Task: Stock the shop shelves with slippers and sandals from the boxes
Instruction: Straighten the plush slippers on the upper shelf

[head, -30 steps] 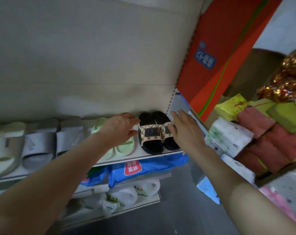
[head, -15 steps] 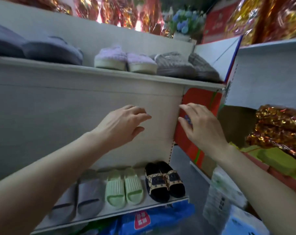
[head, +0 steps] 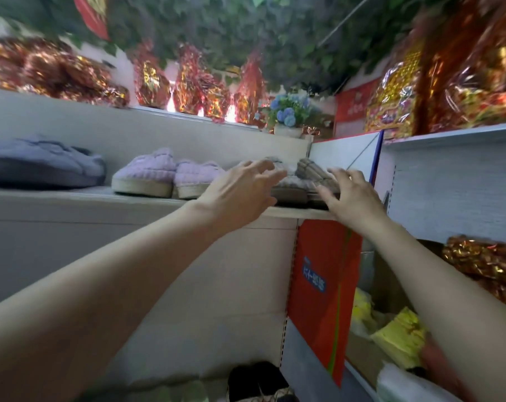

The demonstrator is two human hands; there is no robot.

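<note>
A person's left hand and right hand, both grips released and fingers spread, hover at the grey slippers on the upper shelf, at 3 o'clock of a lilac pair, apparently to straighten them, which next calls for clasping both sides.

The grey slippers between the hands are half covered by the left hand and the right hand. Blur makes it unclear whether any finger touches them. Below the hands, the black sandals are cut off by the bottom edge. Far left of the left hand, the blue slippers run out of view. The blue label under the right hand is unreadable.
</note>
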